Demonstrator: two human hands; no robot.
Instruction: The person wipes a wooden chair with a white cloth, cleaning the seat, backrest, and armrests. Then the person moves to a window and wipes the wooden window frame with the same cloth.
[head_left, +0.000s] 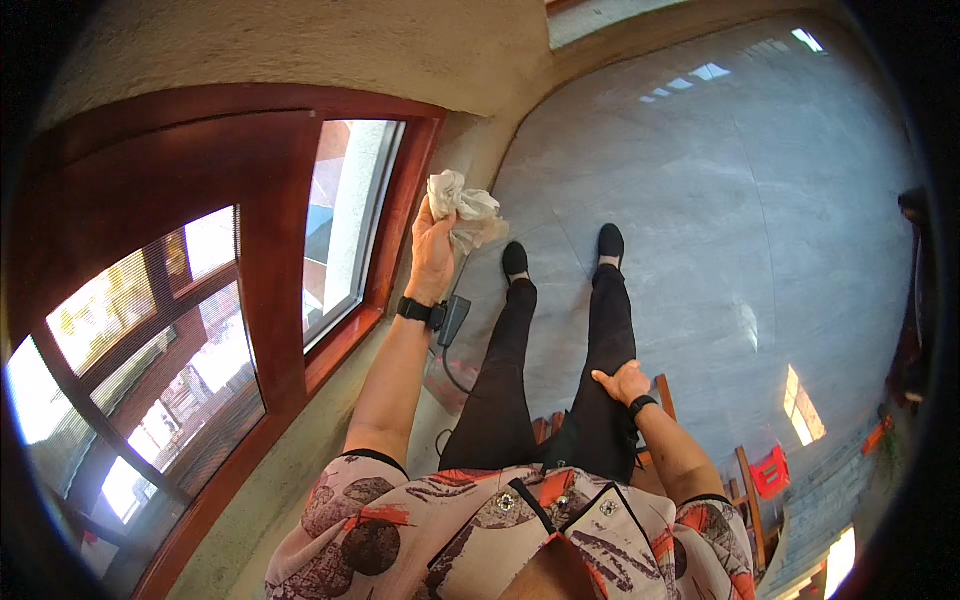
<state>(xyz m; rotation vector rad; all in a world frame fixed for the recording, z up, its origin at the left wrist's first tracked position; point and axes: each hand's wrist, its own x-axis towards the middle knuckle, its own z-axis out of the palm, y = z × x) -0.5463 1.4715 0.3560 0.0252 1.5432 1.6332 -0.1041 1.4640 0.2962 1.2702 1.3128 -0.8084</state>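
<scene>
My left hand is raised in front of the window side and closed around a crumpled off-white cloth, whose loose end hangs to the right. A black band with a dark box-shaped device and a cable is at that wrist; whether the device is fixed to the band, I cannot tell. My right hand rests on my right thigh, its fingers against the black trousers, and I see nothing in it. Nearest to the cloth is the window's red-brown wooden frame.
Left stands a large red-brown framed window or door with mesh-covered glass. The rough plaster wall runs above it. Grey floor spreads ahead and right. Wooden furniture parts and a red plastic object stand behind my right arm.
</scene>
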